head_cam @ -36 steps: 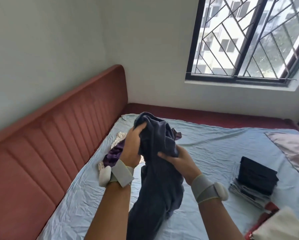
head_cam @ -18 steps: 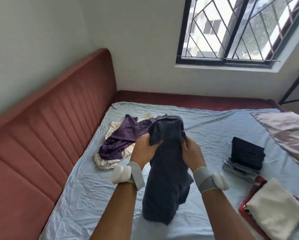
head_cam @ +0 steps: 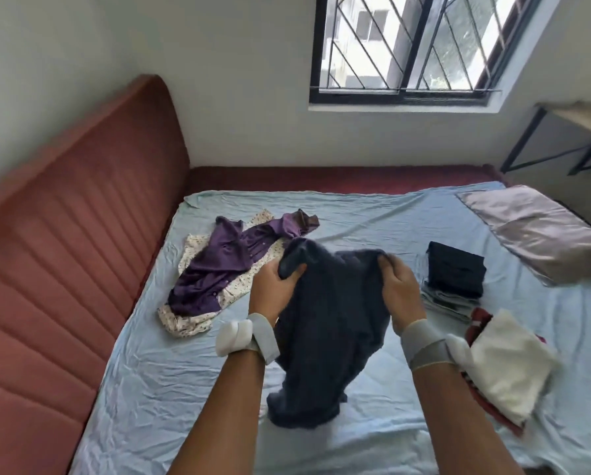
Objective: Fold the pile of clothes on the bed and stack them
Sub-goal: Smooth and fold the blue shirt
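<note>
Both hands hold up a dark grey-blue garment (head_cam: 331,323) over the middle of the bed (head_cam: 170,382), which is covered by a wrinkled pale blue sheet. The left hand (head_cam: 273,289) grips a bunched upper corner of the cloth, its fingers curled round the fabric; the right hand (head_cam: 402,289) pinches the other upper corner, and the top edge is spread between them. The garment hangs down between the forearms, and its lower end looks to rest on the sheet near the person. Each wrist wears a grey strap with a white device. To the far left of the hands lies an unfolded purple shirt (head_cam: 225,265) on top of a pale patterned cloth (head_cam: 187,320). To the right sits a stack with a folded black item (head_cam: 456,274) on top, and nearer, at the right, a folded cream cloth (head_cam: 506,365) lies on something red. A greyish pillow (head_cam: 533,231) lies at the far right, and a rust-red padded headboard (head_cam: 64,252) runs along the left side of the bed.
</note>
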The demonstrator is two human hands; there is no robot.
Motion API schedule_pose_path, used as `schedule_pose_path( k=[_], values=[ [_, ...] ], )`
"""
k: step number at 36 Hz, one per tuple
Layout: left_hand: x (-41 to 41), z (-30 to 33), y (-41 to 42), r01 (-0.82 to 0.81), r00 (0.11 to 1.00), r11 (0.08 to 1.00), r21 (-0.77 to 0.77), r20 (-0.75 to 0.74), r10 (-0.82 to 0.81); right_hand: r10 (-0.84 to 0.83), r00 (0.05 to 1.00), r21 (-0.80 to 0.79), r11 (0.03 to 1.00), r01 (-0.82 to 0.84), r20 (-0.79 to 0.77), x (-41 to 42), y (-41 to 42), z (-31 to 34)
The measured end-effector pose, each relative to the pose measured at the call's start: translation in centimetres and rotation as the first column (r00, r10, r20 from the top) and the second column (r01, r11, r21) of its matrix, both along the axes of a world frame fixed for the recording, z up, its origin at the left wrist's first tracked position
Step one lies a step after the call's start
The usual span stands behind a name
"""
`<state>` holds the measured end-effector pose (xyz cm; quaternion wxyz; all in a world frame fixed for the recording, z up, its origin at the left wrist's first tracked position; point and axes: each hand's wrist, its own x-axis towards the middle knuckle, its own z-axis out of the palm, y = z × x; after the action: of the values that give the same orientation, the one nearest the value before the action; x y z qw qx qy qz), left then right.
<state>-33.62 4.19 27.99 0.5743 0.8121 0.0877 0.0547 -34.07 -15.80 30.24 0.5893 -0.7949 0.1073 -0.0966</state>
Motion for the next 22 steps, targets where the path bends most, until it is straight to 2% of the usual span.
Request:
schedule_pose_path(
  k=[2,3,5,6,8,11,13,15,16,18,20,22],
  values=[
    [0.1,0.3,0.0,0.041,0.998,0.99,-0.132,-0.044,-0.047,0.02,0.999,0.058,0.998,-0.021,0.031,0.0,0.6,0.2],
    [0.2,0.7,-0.1,0.082,0.992,0.962,-0.259,-0.068,-0.103,0.016,0.999,0.086,0.996,-0.02,0.052,0.1,0.9,0.4],
    [0.3,1.4,-0.1,0.171,0.966,0.852,-0.495,-0.087,-0.244,-0.017,0.995,0.177,0.984,0.0,0.096,0.2,1.6,0.8],
    [0.4,1.8,0.0,0.213,0.947,0.82,-0.531,-0.094,-0.307,-0.038,0.993,0.221,0.975,0.013,0.109,0.3,1.8,0.9],
    [0.6,2.7,0.0,0.294,0.911,0.841,-0.455,-0.134,-0.39,-0.044,0.99,0.267,0.964,0.006,0.134,0.4,2.3,1.5],
    [1.6,3.1,0.1,0.403,0.878,0.893,-0.202,-0.189,-0.439,0.034,0.989,0.23,0.971,-0.068,0.146,0.9,3.1,1.9],
    [1.9,2.9,-0.1,0.497,0.845,0.863,-0.092,-0.177,-0.505,0.098,0.983,0.222,0.966,-0.131,0.155,1.3,3.7,2.5],
    [2.0,2.5,-0.6,0.531,0.824,0.833,-0.155,-0.136,-0.55,0.167,0.973,0.171,0.966,-0.193,0.157,1.8,4.3,3.1],
    [1.8,2.7,-1.1,0.505,0.842,0.84,-0.2,-0.102,-0.53,0.184,0.969,0.134,0.969,-0.207,0.166,2.0,4.5,3.4],
    [2.1,2.6,-1.7,0.398,0.911,0.897,-0.192,-0.03,-0.411,0.19,0.964,0.103,0.972,-0.212,0.188,2.5,4.4,3.4],
    [2.5,2.2,-1.7,0.296,0.955,0.94,-0.172,0.041,-0.293,0.229,0.953,0.161,0.951,-0.263,0.201,2.6,3.7,3.1],
    [3.3,1.9,-1.6,0.237,0.971,0.943,-0.235,0.083,-0.224,0.332,0.927,0.218,0.905,-0.365,0.173,2.5,2.5,2.5]
  ],
)
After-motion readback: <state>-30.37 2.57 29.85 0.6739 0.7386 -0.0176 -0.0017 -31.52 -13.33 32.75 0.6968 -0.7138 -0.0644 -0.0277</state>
